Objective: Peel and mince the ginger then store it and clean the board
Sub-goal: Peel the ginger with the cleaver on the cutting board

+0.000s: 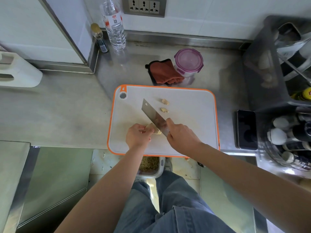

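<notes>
Pinching the ginger (152, 128) with the left hand (138, 133), fingers curled round it just below frame centre on the cutting board (193, 115), probably steadying it for peeling; gripping the cleaver (154, 117) in the right hand (180, 133), clamped close to the blade for control; keeping the lidded container (188, 62) and cloth (164, 72) above the board, presumably for storing and wiping.

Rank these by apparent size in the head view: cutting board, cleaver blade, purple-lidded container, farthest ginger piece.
1. cutting board, largest.
2. purple-lidded container and cleaver blade look about alike; no ranking between them.
3. farthest ginger piece, smallest.
</notes>
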The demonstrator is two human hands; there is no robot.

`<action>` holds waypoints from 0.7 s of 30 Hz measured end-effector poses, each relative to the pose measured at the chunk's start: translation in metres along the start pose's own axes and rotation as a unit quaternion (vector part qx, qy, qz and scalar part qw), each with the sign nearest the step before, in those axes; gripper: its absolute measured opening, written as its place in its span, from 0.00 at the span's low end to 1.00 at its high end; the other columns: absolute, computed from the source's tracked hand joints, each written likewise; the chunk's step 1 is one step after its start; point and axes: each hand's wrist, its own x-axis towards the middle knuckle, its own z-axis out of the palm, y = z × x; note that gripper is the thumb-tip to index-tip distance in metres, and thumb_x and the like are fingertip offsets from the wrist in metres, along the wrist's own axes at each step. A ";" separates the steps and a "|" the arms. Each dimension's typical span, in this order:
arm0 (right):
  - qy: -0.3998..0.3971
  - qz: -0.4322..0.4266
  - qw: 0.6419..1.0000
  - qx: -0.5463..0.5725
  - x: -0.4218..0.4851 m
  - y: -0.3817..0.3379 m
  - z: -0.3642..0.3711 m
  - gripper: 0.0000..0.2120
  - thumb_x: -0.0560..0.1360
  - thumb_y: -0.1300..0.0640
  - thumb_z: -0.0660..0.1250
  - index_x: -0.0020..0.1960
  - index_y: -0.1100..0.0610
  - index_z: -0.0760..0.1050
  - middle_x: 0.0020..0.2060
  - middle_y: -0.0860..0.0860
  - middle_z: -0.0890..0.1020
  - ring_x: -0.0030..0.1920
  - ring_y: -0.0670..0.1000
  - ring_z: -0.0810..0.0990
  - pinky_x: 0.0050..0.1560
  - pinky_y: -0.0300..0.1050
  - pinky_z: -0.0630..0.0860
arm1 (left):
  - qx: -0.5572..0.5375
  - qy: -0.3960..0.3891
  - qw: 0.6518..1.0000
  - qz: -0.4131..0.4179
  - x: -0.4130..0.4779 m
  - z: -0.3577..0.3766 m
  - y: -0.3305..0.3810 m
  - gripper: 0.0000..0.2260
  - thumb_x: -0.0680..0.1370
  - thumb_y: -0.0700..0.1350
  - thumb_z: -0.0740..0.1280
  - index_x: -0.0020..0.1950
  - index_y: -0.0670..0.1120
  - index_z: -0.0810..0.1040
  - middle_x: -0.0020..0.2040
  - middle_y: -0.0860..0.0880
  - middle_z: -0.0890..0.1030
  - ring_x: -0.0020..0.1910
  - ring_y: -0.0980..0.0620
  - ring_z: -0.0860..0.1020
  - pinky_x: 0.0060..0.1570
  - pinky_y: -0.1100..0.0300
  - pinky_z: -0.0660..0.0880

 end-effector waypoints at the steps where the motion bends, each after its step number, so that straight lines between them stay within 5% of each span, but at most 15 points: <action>1: -0.003 0.003 1.000 -0.003 -0.001 -0.001 -0.001 0.10 0.78 0.61 0.54 0.59 0.57 0.61 0.33 0.51 0.71 0.35 0.55 0.74 0.33 0.46 0.68 | 0.004 0.000 1.000 -0.001 0.000 0.000 0.000 0.10 0.70 0.49 0.76 0.43 0.48 0.78 0.38 0.49 0.83 0.30 0.49 0.82 0.43 0.48 0.81; 6: -0.017 0.022 0.999 -0.021 -0.007 -0.007 0.000 0.12 0.77 0.63 0.56 0.59 0.56 0.61 0.36 0.53 0.74 0.35 0.54 0.77 0.37 0.49 0.77 | 0.012 0.001 1.000 -0.001 0.001 0.000 0.002 0.10 0.70 0.49 0.76 0.41 0.48 0.77 0.37 0.49 0.83 0.31 0.50 0.83 0.45 0.49 0.81; 11: -0.025 0.019 0.999 -0.030 -0.001 -0.008 -0.002 0.11 0.77 0.65 0.55 0.58 0.58 0.60 0.31 0.50 0.67 0.30 0.49 0.68 0.32 0.45 0.67 | 0.030 -0.008 0.999 -0.005 0.006 -0.001 0.008 0.09 0.70 0.49 0.76 0.41 0.48 0.78 0.34 0.51 0.82 0.33 0.51 0.83 0.45 0.52 0.80; 21: -0.040 0.020 0.999 0.013 0.012 -0.010 0.003 0.09 0.77 0.64 0.55 0.57 0.59 0.61 0.35 0.53 0.71 0.37 0.56 0.72 0.30 0.44 0.64 | 0.054 -0.025 0.998 0.008 0.007 -0.003 0.005 0.10 0.70 0.49 0.76 0.41 0.48 0.76 0.34 0.51 0.81 0.36 0.50 0.84 0.43 0.54 0.79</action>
